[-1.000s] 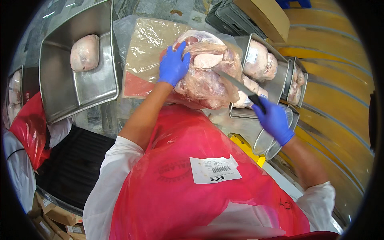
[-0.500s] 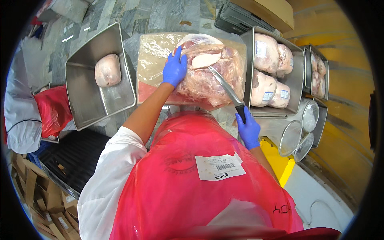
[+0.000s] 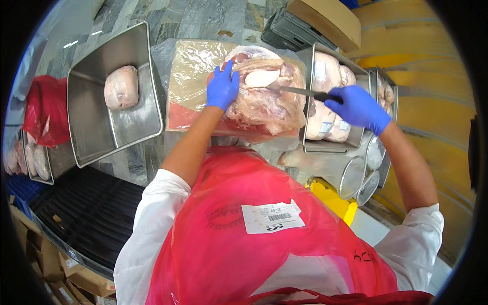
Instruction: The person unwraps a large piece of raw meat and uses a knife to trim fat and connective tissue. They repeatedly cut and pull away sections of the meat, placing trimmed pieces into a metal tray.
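Note:
A large piece of raw meat (image 3: 262,104) with a white patch of fat lies on a plastic-covered board (image 3: 188,58). My left hand (image 3: 222,86), in a blue glove, grips the meat's left side with its fingers over the edge. My right hand (image 3: 358,108), also gloved, is closed around the black handle of a long knife (image 3: 300,91) to the right of the meat. The knife lies nearly level, its tip at the meat just beside the white fat.
A steel tub (image 3: 89,137) with one wrapped cut stands left; another tub (image 3: 327,150) holds several wrapped cuts at right, with more behind. Wire baskets (image 3: 351,178) sit below it. A grey crate (image 3: 277,28), cardboard, a black crate (image 3: 86,213) and a co-worker's red apron (image 3: 46,107) are around.
Since half a second ago my right hand has moved up and to the right, turning the knife from steeply slanted to nearly level. My left hand remains on the meat.

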Action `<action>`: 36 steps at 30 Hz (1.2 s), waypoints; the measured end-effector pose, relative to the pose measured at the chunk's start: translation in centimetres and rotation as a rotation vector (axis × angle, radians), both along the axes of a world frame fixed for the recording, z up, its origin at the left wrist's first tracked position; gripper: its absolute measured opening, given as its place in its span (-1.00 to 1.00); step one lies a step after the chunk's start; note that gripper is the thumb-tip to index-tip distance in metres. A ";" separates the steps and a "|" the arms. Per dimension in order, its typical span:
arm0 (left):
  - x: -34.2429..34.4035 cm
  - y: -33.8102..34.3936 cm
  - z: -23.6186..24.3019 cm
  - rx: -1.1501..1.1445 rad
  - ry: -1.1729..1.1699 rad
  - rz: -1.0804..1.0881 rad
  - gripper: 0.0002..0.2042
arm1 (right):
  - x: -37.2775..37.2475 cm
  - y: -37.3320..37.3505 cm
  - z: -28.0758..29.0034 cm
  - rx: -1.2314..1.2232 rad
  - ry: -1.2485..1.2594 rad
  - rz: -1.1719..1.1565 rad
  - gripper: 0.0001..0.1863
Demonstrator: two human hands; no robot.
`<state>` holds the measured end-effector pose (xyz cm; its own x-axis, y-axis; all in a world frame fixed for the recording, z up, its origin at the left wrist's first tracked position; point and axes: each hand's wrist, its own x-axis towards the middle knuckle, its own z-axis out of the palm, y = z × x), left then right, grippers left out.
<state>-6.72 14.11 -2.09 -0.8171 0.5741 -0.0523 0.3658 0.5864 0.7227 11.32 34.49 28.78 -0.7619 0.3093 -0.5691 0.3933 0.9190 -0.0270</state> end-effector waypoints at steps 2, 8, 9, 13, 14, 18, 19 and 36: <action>-0.2 -0.2 -0.3 0.008 -0.004 0.028 -0.46 | 2.3 -0.3 -2.7 -0.044 0.080 -0.006 -0.68; 0.4 0.0 -0.6 -0.008 0.009 0.059 -0.50 | 14.3 -8.5 -15.3 -0.071 0.422 -0.507 -0.45; 0.4 -0.2 -0.8 0.004 -0.011 0.067 -0.51 | 14.7 -9.2 -16.4 -0.074 0.467 -0.544 -0.45; -0.8 0.1 0.0 -0.001 -0.026 0.066 -0.53 | 16.8 -10.4 -22.2 -0.005 0.623 -0.535 -0.45; -0.9 0.0 0.2 -0.029 -0.037 0.064 -0.53 | 16.9 -10.8 -23.0 -0.003 0.656 -0.540 -0.45; -1.0 0.1 0.7 -0.018 -0.003 0.050 -0.51 | 17.6 -12.1 -26.0 -0.009 0.763 -0.567 -0.45; -0.8 0.2 1.1 -0.021 -0.024 0.044 -0.51 | 17.6 -12.4 -26.5 0.009 0.803 -0.554 -0.44; -0.9 0.5 -1.3 -0.043 0.052 -0.008 -0.48 | 13.2 -11.4 -7.4 0.136 0.412 -0.347 -0.54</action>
<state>-7.64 14.63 -3.36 -0.8146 0.5790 -0.0342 0.4073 0.6131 0.6769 24.52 23.14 21.41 -0.7536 0.6312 -0.1835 0.6552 0.7437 -0.1327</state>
